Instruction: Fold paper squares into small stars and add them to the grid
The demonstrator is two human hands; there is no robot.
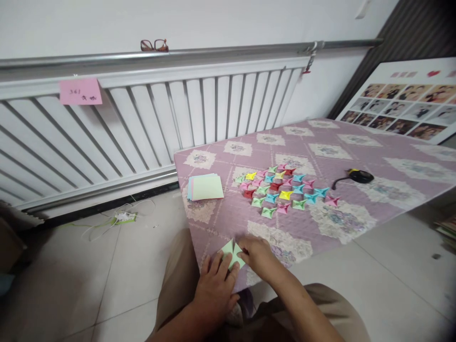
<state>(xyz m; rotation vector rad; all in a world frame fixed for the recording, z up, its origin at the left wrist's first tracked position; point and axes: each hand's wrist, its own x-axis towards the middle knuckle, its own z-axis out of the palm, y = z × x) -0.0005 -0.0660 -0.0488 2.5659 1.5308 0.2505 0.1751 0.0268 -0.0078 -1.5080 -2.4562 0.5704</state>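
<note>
A light green sheet of paper (228, 247), partly folded, lies at the near left corner of the floral-clothed table (213, 227). My left hand (216, 281) rests flat on its lower part, fingers spread. At the paper's right side, my right hand (257, 254) is closed with its fingertips on the upper right edge. A stack of coloured paper squares (207, 187), pale green on top, sits further back at the left edge. Several small folded paper pieces (285, 194) in green, pink, yellow, blue and red stand in rows beyond my right hand.
A black object with a cord (361, 176) lies on the table's right part. Behind are a white radiator (203, 104), a pipe (228, 52) with glasses (154, 45), and a photo board (402, 107). A power strip (125, 217) is on the floor at left.
</note>
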